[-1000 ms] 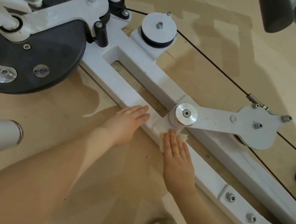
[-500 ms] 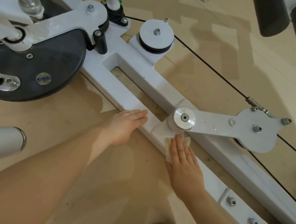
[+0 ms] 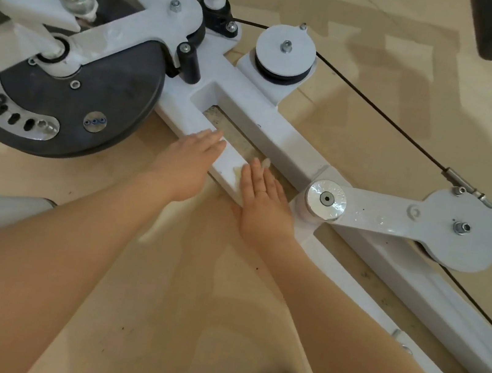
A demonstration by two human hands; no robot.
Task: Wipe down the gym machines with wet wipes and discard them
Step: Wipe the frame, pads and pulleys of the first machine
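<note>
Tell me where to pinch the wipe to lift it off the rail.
Probably pinch the wipe at the crumpled edge that peeks out past the right hand's fingertips, coming from above on the slot side. The rest lies flat under that palm on the rail, so only this raised edge offers a hold.
</note>
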